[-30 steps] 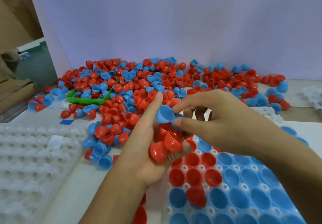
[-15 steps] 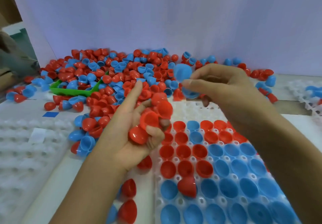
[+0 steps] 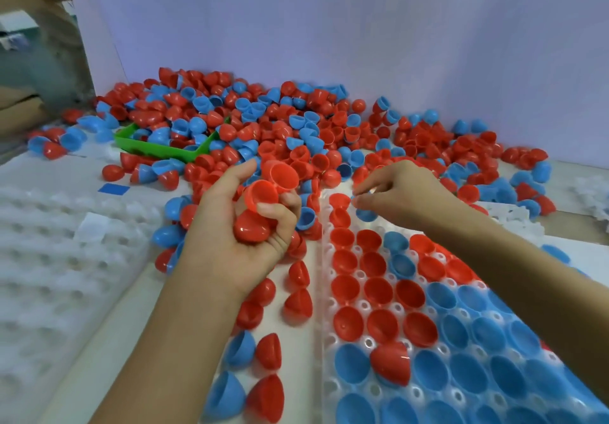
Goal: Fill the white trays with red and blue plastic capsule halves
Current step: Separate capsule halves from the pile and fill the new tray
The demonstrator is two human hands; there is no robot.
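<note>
We are at the seating step: our right hand pinches a blue half into a far-row socket of the white tray. Our left hand grips 3 red halves beside the tray's left edge. Next, we judge, release and take a red half. 0.5 s earlier, the blue half was raised above the tray.

Both forearms bare to the frame's edge — no sleeves, rings or watch visible.
</note>
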